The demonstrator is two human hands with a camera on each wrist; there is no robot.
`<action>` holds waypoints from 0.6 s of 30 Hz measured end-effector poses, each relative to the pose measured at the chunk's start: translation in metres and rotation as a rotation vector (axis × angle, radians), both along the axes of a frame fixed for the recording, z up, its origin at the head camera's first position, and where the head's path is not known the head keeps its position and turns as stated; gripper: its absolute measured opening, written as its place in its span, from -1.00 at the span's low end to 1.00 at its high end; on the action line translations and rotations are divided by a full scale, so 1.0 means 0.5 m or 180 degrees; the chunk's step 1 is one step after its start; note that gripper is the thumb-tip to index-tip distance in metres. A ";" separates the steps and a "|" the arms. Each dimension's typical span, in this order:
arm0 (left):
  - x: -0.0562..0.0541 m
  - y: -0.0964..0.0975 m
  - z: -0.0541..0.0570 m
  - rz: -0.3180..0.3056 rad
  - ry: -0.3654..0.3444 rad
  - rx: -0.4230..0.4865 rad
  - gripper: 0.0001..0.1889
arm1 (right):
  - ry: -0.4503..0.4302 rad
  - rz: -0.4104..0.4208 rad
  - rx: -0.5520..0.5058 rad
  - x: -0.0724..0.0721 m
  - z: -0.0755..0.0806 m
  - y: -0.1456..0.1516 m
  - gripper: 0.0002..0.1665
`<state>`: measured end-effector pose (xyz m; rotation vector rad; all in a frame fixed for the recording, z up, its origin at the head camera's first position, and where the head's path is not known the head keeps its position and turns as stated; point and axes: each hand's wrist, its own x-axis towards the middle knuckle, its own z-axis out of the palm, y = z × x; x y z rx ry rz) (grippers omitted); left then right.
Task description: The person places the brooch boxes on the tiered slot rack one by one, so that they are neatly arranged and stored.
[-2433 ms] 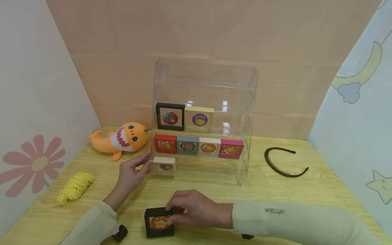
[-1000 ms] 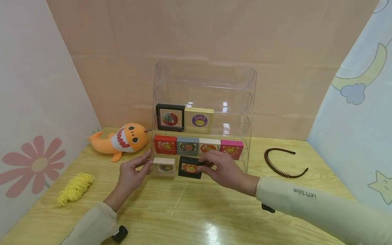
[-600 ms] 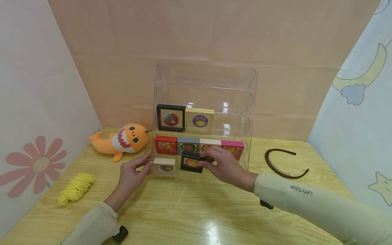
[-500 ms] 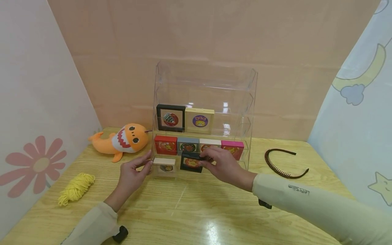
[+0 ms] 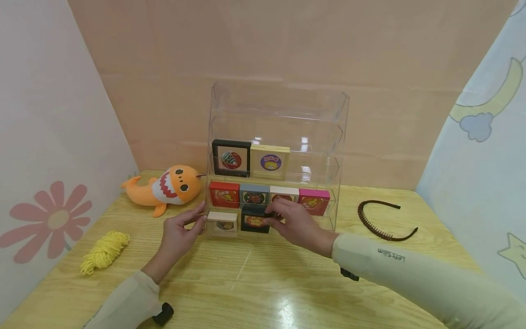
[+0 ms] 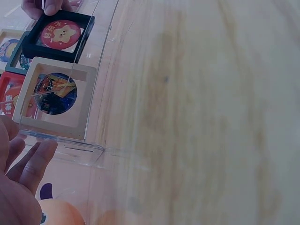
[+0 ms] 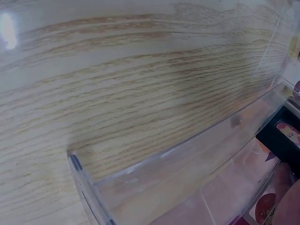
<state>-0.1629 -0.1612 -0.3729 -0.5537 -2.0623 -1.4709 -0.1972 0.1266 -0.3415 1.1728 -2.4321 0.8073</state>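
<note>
A clear stepped display rack point(image 5: 314, 123) stands on the table, with small square framed boxes on its tiers. My right hand point(image 5: 297, 224) pinches a black framed box point(image 5: 255, 221) by its right side, at the bottom tier. The box bears a red round badge with a yellow star and stands just right of a cream framed box point(image 6: 55, 124). In the left wrist view, part of the black box point(image 6: 84, 37) lies behind the clear front. Fairly straight fingers of my left hand point(image 5: 178, 235) rest against the rack's left side.
The middle tier holds red point(image 5: 223, 195), grey point(image 5: 254, 195), white and pink point(image 5: 313, 202) boxes; above are a black point(image 5: 231, 158) and a yellow one point(image 5: 270, 163). An orange plush shark point(image 5: 174, 185) and yellow yarn point(image 5: 105, 252) lie left, a brown headband point(image 5: 376, 224) right.
My right hand has carried the black box from the table's front up to the bottom tier, beside the cream box; lately it was lowered slightly there. The left hand stays at the rack.
</note>
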 end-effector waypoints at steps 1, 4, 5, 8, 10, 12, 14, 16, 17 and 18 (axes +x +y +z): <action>0.000 0.001 0.000 0.0005 0.0001 -0.0002 -0.65 | -0.0028 -0.0015 0.0012 0.000 -0.002 0.000 -0.84; 0.000 0.001 0.000 0.0017 -0.0002 0.0001 -0.65 | -0.0065 -0.0020 0.0027 0.000 -0.007 -0.002 -0.84; 0.001 0.002 0.000 0.0022 -0.0007 0.0004 -0.65 | -0.0077 -0.0022 0.0039 0.001 -0.008 -0.003 -0.84; 0.002 0.002 0.001 0.0046 -0.0022 -0.0006 -0.64 | -0.0090 -0.0011 0.0075 0.003 -0.010 -0.007 -0.83; 0.002 0.002 -0.001 0.0053 -0.0023 -0.0014 -0.64 | -0.0089 -0.0015 0.0098 0.003 -0.011 -0.009 -0.82; 0.000 0.001 -0.004 0.0051 -0.0010 -0.0012 -0.64 | -0.0104 -0.0024 0.0116 0.003 -0.012 -0.011 -0.82; -0.005 -0.002 -0.011 0.0037 0.0023 -0.0003 -0.64 | -0.0119 -0.0036 0.0128 0.001 -0.014 -0.013 -0.82; -0.014 -0.006 -0.024 0.0025 0.0041 0.0014 -0.63 | -0.0132 -0.0036 0.0127 0.000 -0.016 -0.014 -0.83; -0.019 -0.009 -0.031 0.0020 0.0043 0.0024 -0.62 | -0.0135 -0.0032 0.0125 -0.001 -0.018 -0.014 -0.83; -0.023 -0.012 -0.038 0.0014 0.0047 0.0031 -0.62 | -0.0131 -0.0022 0.0117 -0.001 -0.019 -0.015 -0.83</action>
